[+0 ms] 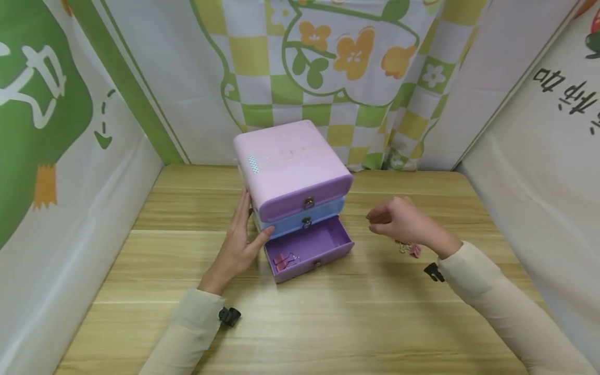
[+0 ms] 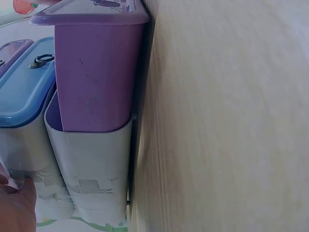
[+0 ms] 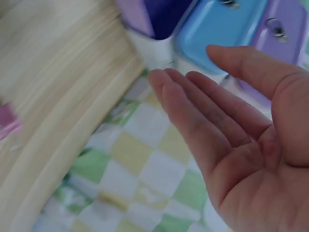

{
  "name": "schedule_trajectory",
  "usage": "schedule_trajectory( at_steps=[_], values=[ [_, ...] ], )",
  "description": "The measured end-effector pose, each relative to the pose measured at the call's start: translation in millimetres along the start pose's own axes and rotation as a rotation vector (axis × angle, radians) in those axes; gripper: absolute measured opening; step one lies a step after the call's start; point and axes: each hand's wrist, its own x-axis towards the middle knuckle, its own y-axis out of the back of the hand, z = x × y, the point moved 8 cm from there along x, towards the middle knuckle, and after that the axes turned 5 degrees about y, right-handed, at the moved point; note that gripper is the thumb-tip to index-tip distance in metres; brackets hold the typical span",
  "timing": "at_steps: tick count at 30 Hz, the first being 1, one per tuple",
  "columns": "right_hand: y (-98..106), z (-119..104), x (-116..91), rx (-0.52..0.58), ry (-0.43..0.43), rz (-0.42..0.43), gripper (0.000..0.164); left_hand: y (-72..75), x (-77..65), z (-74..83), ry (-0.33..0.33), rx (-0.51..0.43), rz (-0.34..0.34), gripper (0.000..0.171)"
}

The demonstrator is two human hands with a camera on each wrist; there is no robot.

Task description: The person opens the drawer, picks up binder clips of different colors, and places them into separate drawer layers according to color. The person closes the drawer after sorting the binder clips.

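A small three-tier drawer unit (image 1: 295, 161) with a pink top stands on the table. Its purple bottom drawer (image 1: 323, 242) is pulled out, with pink binder clips (image 1: 280, 261) in the front left corner. My left hand (image 1: 236, 247) rests along the unit's left side, fingers fairly straight and thumb by the edge of the blue middle drawer (image 1: 309, 219). To the right of the unit, my right hand (image 1: 400, 221) hovers with nothing in it; its palm and relaxed fingers show in the right wrist view. Just below it, more pink binder clips (image 1: 412, 250) lie on the table.
The wooden table (image 1: 365, 312) reaches back to a green and yellow checked curtain (image 1: 337, 114) behind the unit. Printed white cloth walls close off the left (image 1: 112, 182) and right (image 1: 525, 166) sides.
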Motion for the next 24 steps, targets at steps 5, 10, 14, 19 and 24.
schedule_trajectory(
  at_steps=[5,10,14,19,24],
  values=[
    [1.5,27.2,-15.7,-0.1,-0.043,0.009,0.029,-0.8,0.0,-1.3,0.008,-0.001,-0.002,0.098],
    [0.0,51.1,-28.6,-0.163,-0.091,-0.004,0.021,-0.7,0.7,-2.2,0.016,0.009,-0.005,0.098],
    [-6.8,70.4,-36.1,-0.226,-0.139,-0.049,0.016,-0.7,1.6,-1.8,0.009,0.007,-0.003,0.098],
    [-17.1,91.8,-41.8,-0.3,-0.165,-0.047,0.015,-0.5,1.7,-0.9,-0.008,-0.001,0.003,0.098],
    [-28.4,106.2,-43.7,-0.319,-0.137,0.003,0.008,-0.8,1.2,-1.0,-0.006,-0.006,-0.001,0.098]
  ],
)
